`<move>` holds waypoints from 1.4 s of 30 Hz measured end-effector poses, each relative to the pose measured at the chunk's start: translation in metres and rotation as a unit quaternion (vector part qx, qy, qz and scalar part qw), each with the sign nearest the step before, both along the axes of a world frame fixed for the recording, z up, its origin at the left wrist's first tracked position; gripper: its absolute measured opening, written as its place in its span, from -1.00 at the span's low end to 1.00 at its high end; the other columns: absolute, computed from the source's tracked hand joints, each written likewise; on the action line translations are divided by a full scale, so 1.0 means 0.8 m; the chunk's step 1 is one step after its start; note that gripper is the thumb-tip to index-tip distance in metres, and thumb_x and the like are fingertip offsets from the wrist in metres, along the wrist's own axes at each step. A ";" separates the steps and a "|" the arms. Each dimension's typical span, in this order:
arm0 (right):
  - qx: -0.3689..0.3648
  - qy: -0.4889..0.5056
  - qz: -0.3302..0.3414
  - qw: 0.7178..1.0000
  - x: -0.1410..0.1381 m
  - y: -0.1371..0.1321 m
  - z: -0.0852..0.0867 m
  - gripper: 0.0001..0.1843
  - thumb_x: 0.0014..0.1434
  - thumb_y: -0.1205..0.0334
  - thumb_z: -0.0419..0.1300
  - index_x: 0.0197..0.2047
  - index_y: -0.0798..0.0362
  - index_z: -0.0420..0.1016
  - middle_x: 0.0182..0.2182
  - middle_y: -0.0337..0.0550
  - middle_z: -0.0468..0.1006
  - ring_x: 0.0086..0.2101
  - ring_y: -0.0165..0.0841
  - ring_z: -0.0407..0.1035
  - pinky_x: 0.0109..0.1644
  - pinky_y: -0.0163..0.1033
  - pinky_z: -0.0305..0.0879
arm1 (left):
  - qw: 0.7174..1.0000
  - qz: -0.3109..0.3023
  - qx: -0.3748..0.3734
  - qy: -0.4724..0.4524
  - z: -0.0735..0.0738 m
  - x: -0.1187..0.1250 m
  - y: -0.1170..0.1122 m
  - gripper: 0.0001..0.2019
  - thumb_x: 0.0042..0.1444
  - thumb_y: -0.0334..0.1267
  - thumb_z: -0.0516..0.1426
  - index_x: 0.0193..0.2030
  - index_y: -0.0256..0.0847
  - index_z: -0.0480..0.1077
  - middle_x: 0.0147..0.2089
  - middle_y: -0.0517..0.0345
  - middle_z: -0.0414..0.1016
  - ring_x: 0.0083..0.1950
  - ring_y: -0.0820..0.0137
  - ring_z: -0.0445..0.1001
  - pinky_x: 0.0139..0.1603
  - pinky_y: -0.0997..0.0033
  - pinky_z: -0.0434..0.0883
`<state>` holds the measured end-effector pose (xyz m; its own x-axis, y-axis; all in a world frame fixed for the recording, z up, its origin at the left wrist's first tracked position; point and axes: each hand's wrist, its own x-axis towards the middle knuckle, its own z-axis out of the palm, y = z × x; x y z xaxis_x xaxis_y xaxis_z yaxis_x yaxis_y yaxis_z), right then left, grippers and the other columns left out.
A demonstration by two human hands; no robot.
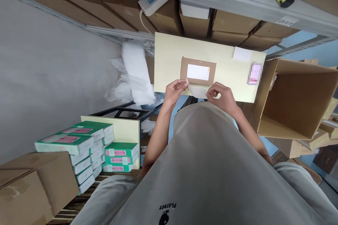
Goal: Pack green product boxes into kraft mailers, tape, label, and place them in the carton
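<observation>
A small brown cardboard parcel [185,66] with a white label [198,72] lies on a pale yellow table [169,56]. Just in front of it both my hands pinch a thin whitish slip of paper or backing film [196,90]. My left hand [174,91] grips its left corner with thumb and fingers closed. My right hand [220,96] pinches its right edge. The slip hangs close to the parcel's near edge.
An open empty carton [295,102] stands to the right of the table. Stacks of green and white boxes [87,147] and a closed carton [31,186] sit at the lower left. White foam wrap [134,74] lies left of the table. Shelves with cartons run behind.
</observation>
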<state>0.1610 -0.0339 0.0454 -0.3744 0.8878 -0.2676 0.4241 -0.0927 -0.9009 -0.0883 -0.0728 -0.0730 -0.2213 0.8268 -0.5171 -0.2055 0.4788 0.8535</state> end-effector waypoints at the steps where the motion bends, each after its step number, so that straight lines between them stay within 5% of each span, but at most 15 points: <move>1: -0.005 0.000 -0.009 1.000 0.002 0.001 -0.003 -0.78 0.31 0.02 0.42 -0.34 -0.13 0.57 -0.28 -0.17 0.58 -0.31 -0.25 0.44 -0.12 -0.02 0.50 | 1.000 -0.009 -0.004 -0.001 0.000 -0.002 0.000 -0.45 -0.11 0.22 0.59 -0.16 -0.14 0.67 -0.20 0.05 0.72 -0.15 0.28 0.66 -0.01 0.24 0.63; 7: -0.042 -0.006 -0.074 0.996 0.014 0.019 -0.059 -0.77 0.22 -0.02 0.44 -0.34 -0.09 0.60 -0.30 -0.18 0.63 -0.29 -0.27 0.45 -0.12 -0.08 0.47 | 0.999 -0.032 -0.005 0.034 -0.011 -0.018 0.019 -0.46 -0.09 0.27 0.57 -0.21 -0.13 0.68 -0.19 0.05 0.74 -0.11 0.24 0.67 0.01 0.22 0.64; 13: -0.106 -0.005 -0.126 0.986 0.021 0.060 -0.141 -0.75 0.11 -0.03 0.46 -0.37 -0.05 0.63 -0.32 -0.14 0.69 -0.25 -0.23 0.48 -0.03 -0.06 0.47 | 0.997 -0.057 -0.011 0.060 -0.045 -0.025 0.067 -0.62 -0.01 0.05 0.58 -0.26 -0.18 0.70 -0.16 -0.05 0.78 -0.06 0.14 0.71 0.14 0.10 0.64; 18: -0.102 -0.007 -0.154 0.983 0.022 0.088 -0.178 -0.79 0.07 0.04 0.47 -0.40 -0.03 0.61 -0.33 -0.16 0.68 -0.25 -0.24 0.48 0.03 -0.05 0.46 | 0.994 -0.076 -0.004 0.072 -0.067 -0.023 0.104 -0.73 0.01 -0.10 0.57 -0.31 -0.20 0.70 -0.17 -0.06 0.79 -0.03 0.09 0.72 0.14 0.09 0.63; 30: -0.122 -0.038 -0.151 0.980 0.014 0.091 -0.210 -0.64 0.05 -0.13 0.49 -0.39 -0.07 0.54 -0.37 -0.17 0.62 -0.27 -0.23 0.44 -0.04 -0.08 0.46 | 0.992 -0.081 -0.010 0.091 -0.097 -0.021 0.117 -0.80 0.04 -0.14 0.52 -0.33 -0.16 0.67 -0.17 0.02 0.78 -0.03 0.15 0.69 0.17 0.15 0.60; 42: -0.113 -0.067 -0.152 0.980 0.011 0.097 -0.219 -0.76 0.12 0.05 0.45 -0.41 -0.03 0.55 -0.42 -0.23 0.57 -0.31 -0.28 0.37 -0.09 -0.14 0.40 | 0.990 -0.074 -0.021 0.115 -0.102 -0.017 0.118 -0.85 0.05 -0.18 0.47 -0.32 -0.17 0.66 -0.21 0.06 0.75 -0.08 0.22 0.64 0.11 0.23 0.56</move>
<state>0.1697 0.0438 -0.1296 -0.0493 0.8651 -0.4992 0.4583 -0.4245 -0.7809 -0.1021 0.0213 -0.1543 -0.2146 0.8381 -0.5015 0.0671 0.5249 0.8485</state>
